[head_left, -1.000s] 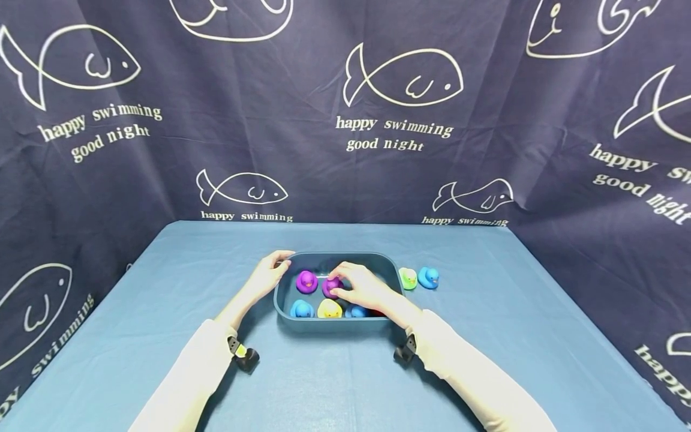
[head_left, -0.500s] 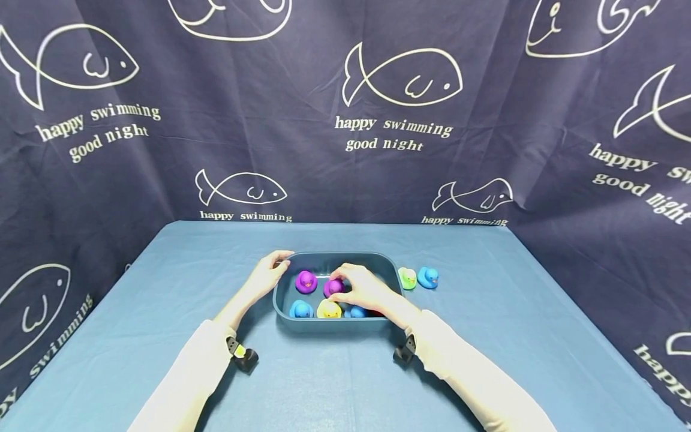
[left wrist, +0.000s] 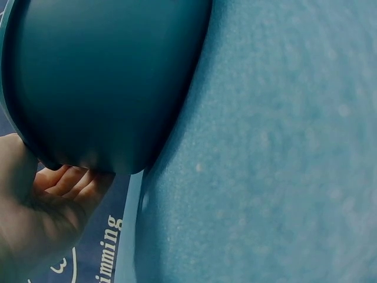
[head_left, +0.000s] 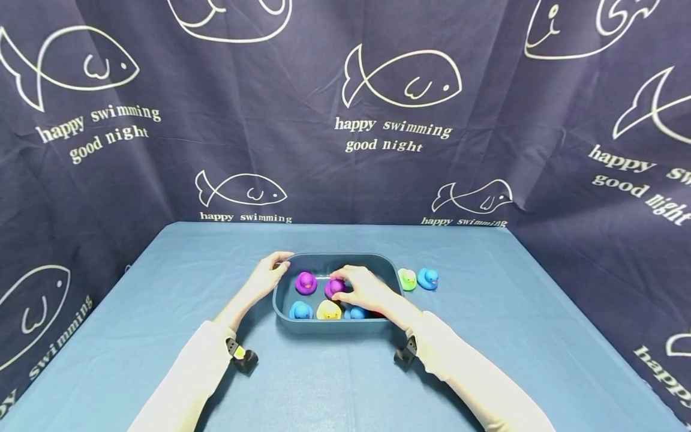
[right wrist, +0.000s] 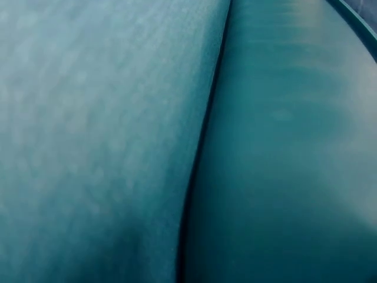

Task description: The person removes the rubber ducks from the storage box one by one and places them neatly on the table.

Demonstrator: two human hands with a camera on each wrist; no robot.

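The person's left hand [head_left: 268,273] grips the blue bin [head_left: 332,327] at its far left corner, fingers bent over the rim. The right hand [head_left: 364,288] reaches down inside it, thumb and fingers curved around a purple duck [head_left: 335,289]; that grip is closed on it, near the bin's middle, though I can't tell whether the duck touches the bottom. Another purple duck [head_left: 306,282] sits just to its left. Along the near wall come a blue duck [head_left: 300,311], a yellow duck [head_left: 329,310] and a second blue duck [head_left: 356,313], with something red [head_left: 376,314] mostly hidden under the right wrist. Out on the counter [head_left: 302,384], just beside the bin's right end, a green duck [head_left: 407,279] and a third blue duck [head_left: 428,279] sit side by side. Dark cloth [head_left: 302,120] printed with white fish hangs behind.
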